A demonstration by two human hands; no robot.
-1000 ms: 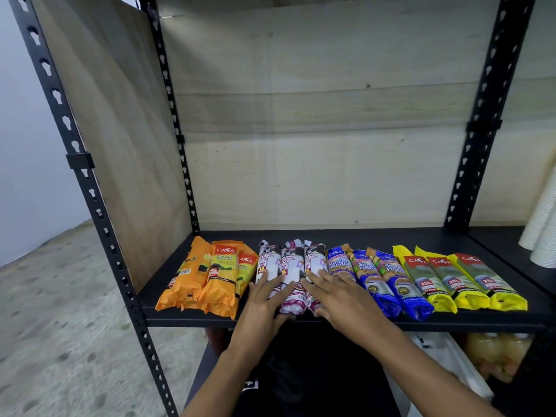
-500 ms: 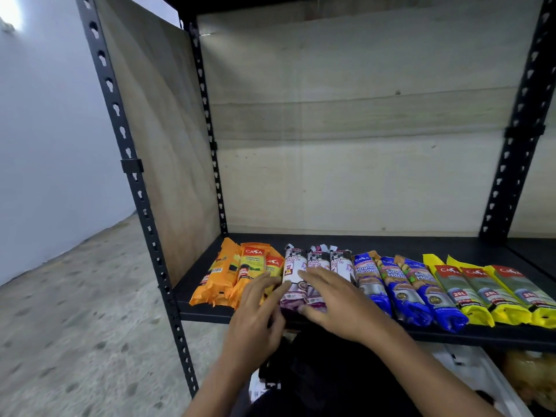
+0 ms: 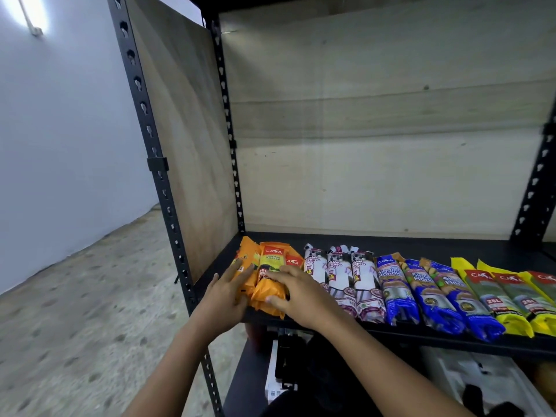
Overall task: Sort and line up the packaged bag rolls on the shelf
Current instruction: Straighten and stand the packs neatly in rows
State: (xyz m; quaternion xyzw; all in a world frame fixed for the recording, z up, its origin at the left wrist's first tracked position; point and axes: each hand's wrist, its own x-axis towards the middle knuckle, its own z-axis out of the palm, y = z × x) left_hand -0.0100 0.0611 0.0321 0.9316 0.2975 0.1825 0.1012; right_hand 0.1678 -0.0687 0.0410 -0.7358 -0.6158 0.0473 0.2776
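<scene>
Head view, hands at the left end of the black shelf [image 3: 421, 243]. A second earlier I had both hands flat on the white drawstring rolls [image 3: 340, 273]. At this moment they had shifted left onto the orange bag packs [image 3: 272, 257], the group nearest the wooden side panel [image 3: 186, 145]. My left hand [image 3: 228, 291] was open, its straight fingers pressed against the outer side of the leftmost orange pack. My right hand [image 3: 298, 296] lay over the right of the group, fingers fairly straight across the middle pack and thumb against its near end; I read this as pressing, not clasping. All the packaged rolls lay on this one shelf, sorted by colour from left to right: orange, white, the blue single-handle rolls [image 3: 421, 284], then the yellow rolls [image 3: 508, 296], ends toward the front edge. The white, blue and yellow groups sat side by side in tidy threes. The orange packs overlapped and looked bunched. I judged that the shift marked the white group as finished and the orange group as the last to be squared, so the task was near its end.
</scene>
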